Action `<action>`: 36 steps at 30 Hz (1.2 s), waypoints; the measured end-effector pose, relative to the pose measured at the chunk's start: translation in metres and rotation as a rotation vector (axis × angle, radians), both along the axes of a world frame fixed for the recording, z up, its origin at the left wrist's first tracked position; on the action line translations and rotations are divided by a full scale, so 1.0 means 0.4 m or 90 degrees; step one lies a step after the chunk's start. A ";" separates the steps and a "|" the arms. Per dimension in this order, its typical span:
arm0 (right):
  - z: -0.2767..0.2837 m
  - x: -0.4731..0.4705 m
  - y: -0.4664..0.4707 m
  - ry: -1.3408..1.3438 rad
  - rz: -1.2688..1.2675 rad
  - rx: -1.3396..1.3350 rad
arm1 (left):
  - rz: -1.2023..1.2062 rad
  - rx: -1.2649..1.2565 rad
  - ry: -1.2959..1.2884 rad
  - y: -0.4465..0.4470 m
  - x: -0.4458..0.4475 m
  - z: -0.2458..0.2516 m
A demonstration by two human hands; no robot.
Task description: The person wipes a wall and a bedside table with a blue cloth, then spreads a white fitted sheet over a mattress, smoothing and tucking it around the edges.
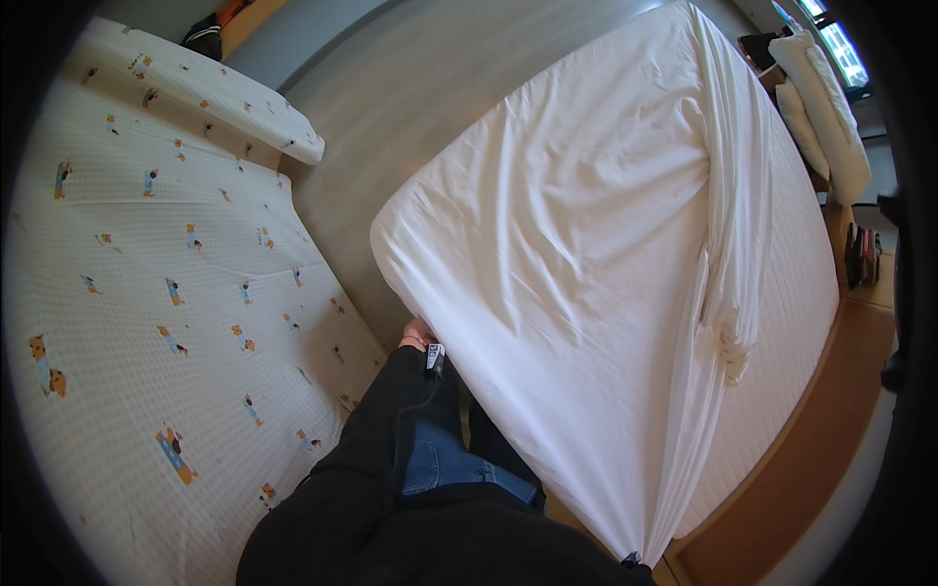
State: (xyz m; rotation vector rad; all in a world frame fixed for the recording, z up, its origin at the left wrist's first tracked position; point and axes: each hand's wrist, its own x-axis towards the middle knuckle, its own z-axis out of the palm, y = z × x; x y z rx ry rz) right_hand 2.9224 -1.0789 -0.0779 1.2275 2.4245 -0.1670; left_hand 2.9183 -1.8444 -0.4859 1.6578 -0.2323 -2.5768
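A white fitted sheet (527, 220) is spread, wrinkled, over much of a mattress (777, 410). The sheet's far right part is bunched in long folds, and beyond it the quilted mattress top lies bare. My left hand (415, 333) is against the mattress's left side at the sheet's edge; its fingers are hidden, so its grip does not show. A small device with a cable (434, 359) sits at that wrist. My right hand is out of view; at the bottom, the sheet draws together in taut folds beside a dark device (631, 559) by my sleeve.
To the left lies a padded, checked mat (212, 293) printed with cartoon bears, its far end raised. Grey floor (388, 110) runs between it and the mattress. A brown wooden bed frame (799, 447) edges the right side. White pillows (828, 117) are stacked at the far right.
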 end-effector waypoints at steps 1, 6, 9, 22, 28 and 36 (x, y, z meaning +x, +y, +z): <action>0.005 0.010 -0.001 -0.003 -0.004 -0.004 | 0.054 -0.055 -0.026 -0.012 0.023 -0.011; -0.016 0.079 -0.019 -0.018 -0.042 -0.042 | 0.109 -0.510 -0.589 -0.089 0.234 0.060; -0.058 0.137 -0.047 -0.039 -0.073 -0.082 | -0.101 -0.690 -0.708 -0.182 0.355 0.199; -0.347 0.186 -0.193 -0.074 -0.064 -0.284 | -0.147 -0.588 -0.722 -0.458 0.300 0.259; -0.513 -0.226 -0.572 0.079 0.237 -0.370 | -0.178 -0.145 -0.207 -0.217 0.287 0.251; -0.447 -0.374 -1.500 -0.025 0.844 -0.674 | 0.018 0.177 0.183 -0.090 0.207 0.356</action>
